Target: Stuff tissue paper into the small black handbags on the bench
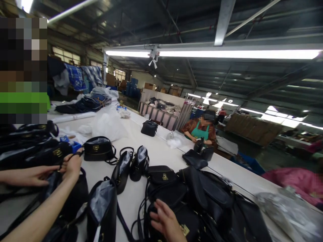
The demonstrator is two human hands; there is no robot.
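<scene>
At left, my left hand (72, 166) is closed on a thin black bag strap (77, 153). Beside it, another person's hand (37, 176) reaches in from the left edge. Under both lies a black bag (78, 191), partly covered by my forearm. My right hand (168, 222) is open with fingers apart, over a pile of black handbags; one in front of it has a gold clasp (185, 230). A flap bag (165, 178) with a gold lock lies just beyond. Between my hands stands an unzipped black bag (102, 201) with clear plastic inside.
More black bags stand on the white table (126, 134), including a clasped one (98, 149). White plastic (106, 124) and a backpack (80, 104) are at left. Across the table a person in a green apron (200, 131) handles a bag. Clear plastic bags (287, 208) lie at right.
</scene>
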